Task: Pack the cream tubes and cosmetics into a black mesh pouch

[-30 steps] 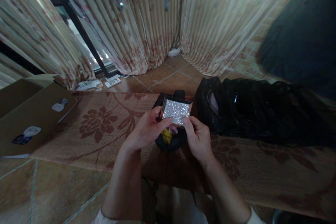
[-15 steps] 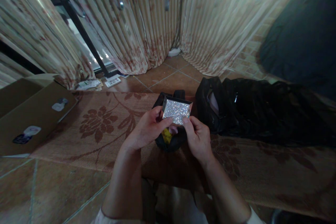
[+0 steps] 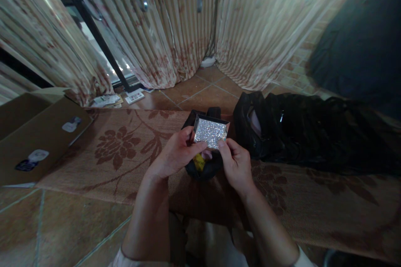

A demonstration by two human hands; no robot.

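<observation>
A flat rectangular case with a glittering silver face and a shiny metallic rim [image 3: 210,131] is held between both hands; its exact kind does not show. My left hand [image 3: 175,152] grips its left side, thumb along the lower edge. On the lower right corner, my right hand [image 3: 235,162] pinches it with the thumb on the face. Beneath the case a small black bag [image 3: 203,174] stands open. Inside it show a yellow item [image 3: 198,162] and something pale pink [image 3: 207,154], both partly hidden by the hands and case.
A patterned brown runner [image 3: 119,146] lies under the bag. To the right sits a large black bag [image 3: 300,131], open at its near end. An open cardboard box [image 3: 46,142] stands at left. Papers [image 3: 107,101] and a small white box [image 3: 134,96] lie by the curtains [image 3: 169,29].
</observation>
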